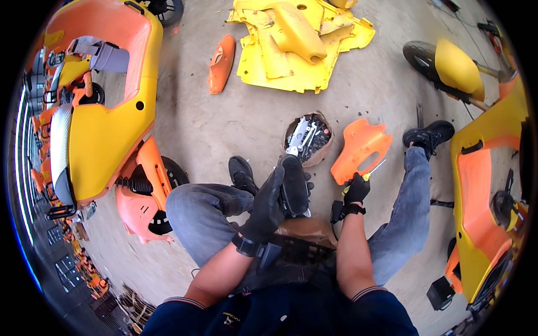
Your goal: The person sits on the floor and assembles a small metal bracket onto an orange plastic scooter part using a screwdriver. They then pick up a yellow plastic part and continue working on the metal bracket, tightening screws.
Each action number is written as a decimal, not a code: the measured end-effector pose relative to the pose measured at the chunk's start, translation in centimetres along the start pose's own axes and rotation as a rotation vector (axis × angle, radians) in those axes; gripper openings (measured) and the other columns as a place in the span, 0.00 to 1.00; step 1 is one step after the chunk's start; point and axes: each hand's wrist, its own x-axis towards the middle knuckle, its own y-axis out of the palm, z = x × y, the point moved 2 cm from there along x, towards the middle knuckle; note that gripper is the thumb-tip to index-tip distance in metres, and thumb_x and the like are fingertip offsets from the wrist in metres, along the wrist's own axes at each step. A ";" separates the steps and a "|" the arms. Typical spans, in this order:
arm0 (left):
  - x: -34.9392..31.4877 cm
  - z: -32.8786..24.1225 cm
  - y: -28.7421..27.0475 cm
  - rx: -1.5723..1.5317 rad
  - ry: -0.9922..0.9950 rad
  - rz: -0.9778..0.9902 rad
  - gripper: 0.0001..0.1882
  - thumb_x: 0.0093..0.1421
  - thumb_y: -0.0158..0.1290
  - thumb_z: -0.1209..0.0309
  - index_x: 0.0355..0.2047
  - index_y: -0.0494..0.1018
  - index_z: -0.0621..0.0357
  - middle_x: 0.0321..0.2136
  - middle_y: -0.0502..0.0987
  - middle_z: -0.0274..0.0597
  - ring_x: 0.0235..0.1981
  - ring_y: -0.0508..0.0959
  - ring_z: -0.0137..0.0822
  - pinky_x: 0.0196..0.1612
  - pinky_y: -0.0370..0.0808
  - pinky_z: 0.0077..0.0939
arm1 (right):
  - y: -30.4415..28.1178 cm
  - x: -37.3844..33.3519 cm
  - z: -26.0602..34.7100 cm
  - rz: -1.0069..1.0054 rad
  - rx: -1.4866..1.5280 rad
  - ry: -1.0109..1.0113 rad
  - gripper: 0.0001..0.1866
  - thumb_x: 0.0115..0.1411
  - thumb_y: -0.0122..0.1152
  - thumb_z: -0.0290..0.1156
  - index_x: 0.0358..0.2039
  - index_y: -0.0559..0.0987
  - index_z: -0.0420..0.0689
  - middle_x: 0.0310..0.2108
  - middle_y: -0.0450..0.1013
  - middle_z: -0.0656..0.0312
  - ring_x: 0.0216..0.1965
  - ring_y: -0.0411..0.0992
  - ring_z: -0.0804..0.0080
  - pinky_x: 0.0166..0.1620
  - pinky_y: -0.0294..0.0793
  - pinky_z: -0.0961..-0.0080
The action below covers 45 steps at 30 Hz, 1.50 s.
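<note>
My left hand [265, 208], in a black glove, is closed around a long, rounded black part [293, 187] in front of my lap. Its exact kind I cannot make out. In my gloved right hand [355, 191] is a screwdriver [376, 168] with a yellow handle and a pale shaft, pointing up and to the right. The hand is beside the lower edge of an orange plastic panel [358, 143] with an oval cut-out, lying on the floor. Just beyond the black part stands a brown bag [327, 152] filled with metal fittings and small dark hardware.
Yellow body panels [260, 73] are piled ahead, with a narrow orange piece [222, 64] to their left. A yellow and orange vehicle [115, 134] stands at left. Another vehicle [471, 168] stands at right, below a front wheel [421, 59]. My shoes rest on the concrete floor [190, 112].
</note>
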 end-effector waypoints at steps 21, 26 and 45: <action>-1.9 -4.5 -2.1 0.224 0.151 -0.024 0.28 0.73 0.31 0.55 0.62 0.55 0.66 0.53 0.71 0.54 0.52 0.75 0.43 0.56 0.73 0.36 | 36.4 7.0 13.1 0.615 -0.313 -0.401 0.11 0.58 0.62 0.34 0.37 0.77 0.40 0.26 0.74 0.61 0.23 0.72 0.76 0.26 0.76 0.79; -1.9 -5.2 -2.5 0.083 0.057 -0.022 0.28 0.74 0.27 0.56 0.64 0.53 0.66 0.58 0.66 0.54 0.58 0.70 0.43 0.61 0.68 0.35 | 38.1 11.7 14.0 0.572 -0.291 -0.254 0.13 0.60 0.61 0.34 0.40 0.73 0.40 0.29 0.73 0.61 0.25 0.73 0.73 0.26 0.75 0.78; -1.3 -4.4 -3.2 -0.151 -0.035 -0.103 0.26 0.74 0.30 0.61 0.64 0.54 0.67 0.57 0.68 0.52 0.57 0.71 0.38 0.60 0.68 0.30 | 38.6 16.1 13.0 0.762 -0.040 -0.153 0.12 0.62 0.61 0.31 0.44 0.77 0.41 0.29 0.71 0.62 0.27 0.72 0.74 0.32 0.76 0.81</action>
